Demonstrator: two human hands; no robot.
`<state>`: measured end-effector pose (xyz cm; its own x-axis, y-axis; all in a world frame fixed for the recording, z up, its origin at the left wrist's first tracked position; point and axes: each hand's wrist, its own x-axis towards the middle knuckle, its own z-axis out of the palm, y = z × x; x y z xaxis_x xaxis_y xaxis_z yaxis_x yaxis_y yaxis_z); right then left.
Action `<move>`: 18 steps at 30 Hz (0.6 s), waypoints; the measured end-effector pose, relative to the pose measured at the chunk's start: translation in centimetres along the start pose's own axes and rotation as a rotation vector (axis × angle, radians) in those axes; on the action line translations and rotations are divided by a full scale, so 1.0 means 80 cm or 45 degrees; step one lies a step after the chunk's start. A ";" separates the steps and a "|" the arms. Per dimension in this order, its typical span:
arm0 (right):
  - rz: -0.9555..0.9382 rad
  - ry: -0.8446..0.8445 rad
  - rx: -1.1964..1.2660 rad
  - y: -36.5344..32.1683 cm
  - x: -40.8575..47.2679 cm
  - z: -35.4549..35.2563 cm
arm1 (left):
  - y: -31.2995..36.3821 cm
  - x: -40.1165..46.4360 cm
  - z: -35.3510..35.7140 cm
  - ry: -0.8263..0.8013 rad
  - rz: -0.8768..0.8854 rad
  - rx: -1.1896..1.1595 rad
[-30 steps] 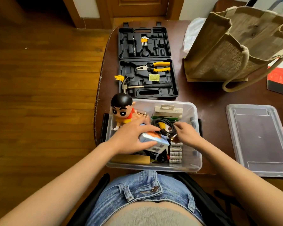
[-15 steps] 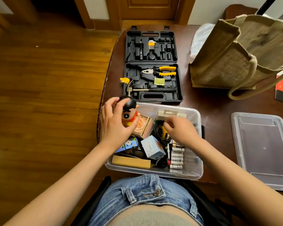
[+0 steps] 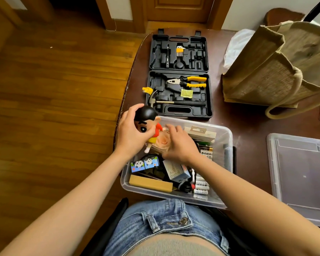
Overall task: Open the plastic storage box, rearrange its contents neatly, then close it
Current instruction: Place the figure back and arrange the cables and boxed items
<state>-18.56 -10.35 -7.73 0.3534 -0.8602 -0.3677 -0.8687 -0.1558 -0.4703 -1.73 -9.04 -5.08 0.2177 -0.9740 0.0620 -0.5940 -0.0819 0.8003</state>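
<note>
The clear plastic storage box [image 3: 227, 145] stood open at the near edge of the dark table [image 3: 248, 122], directly in front of the seated person. Its lid [image 3: 301, 178] lay flat on the table to the right, apart from the box.

The left hand [image 3: 131, 133] gripped a cartoon figurine [image 3: 148, 121] by its black head, fingers curled round it, holding it tilted above the box's far-left corner. The right hand [image 3: 179, 145] reached into the far-left part of the box, fingers bent down over a clear case with a peach-coloured flower [image 3: 162, 142]; whether it actually held the case could not be determined.

Inside the box: a panda-print carton [image 3: 144, 164] at left, a wooden block [image 3: 150, 183] along the near wall, a small blue-and-white carton [image 3: 177, 172], a row of batteries [image 3: 201, 185] at right, and a white hang-tab package [image 3: 201, 133] at the far wall.

Beyond the box lay an open black tool case [image 3: 179, 74] containing pliers [image 3: 188, 82] and a hammer [image 3: 174, 102]. A jute bag [image 3: 277, 71] stood at far right.
</note>
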 end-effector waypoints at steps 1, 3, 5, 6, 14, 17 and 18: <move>-0.011 0.025 0.050 0.007 -0.006 -0.007 | 0.002 -0.001 -0.006 0.034 -0.010 -0.098; -0.035 0.062 0.171 0.025 -0.024 -0.024 | 0.006 -0.003 -0.017 0.099 -0.028 -0.293; -0.027 0.072 0.349 0.044 -0.046 -0.038 | 0.008 -0.003 -0.026 0.118 -0.051 -0.384; 0.003 0.081 0.449 0.054 -0.057 -0.044 | 0.008 -0.003 -0.027 0.108 -0.062 -0.393; 0.361 0.123 0.710 0.091 -0.103 -0.058 | -0.009 -0.015 -0.008 -0.093 0.086 0.018; 0.447 0.149 0.622 0.086 -0.107 -0.055 | -0.013 -0.016 -0.005 -0.189 0.247 0.295; 0.480 0.175 0.593 0.083 -0.108 -0.055 | -0.013 -0.016 -0.003 -0.220 0.267 0.362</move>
<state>-28.90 -6.08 -4.17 -0.0238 -0.8744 -0.4847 -0.6709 0.3734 -0.6407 -1.18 -7.67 -5.87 -0.0503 -0.9950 0.0858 -0.8081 0.0910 0.5820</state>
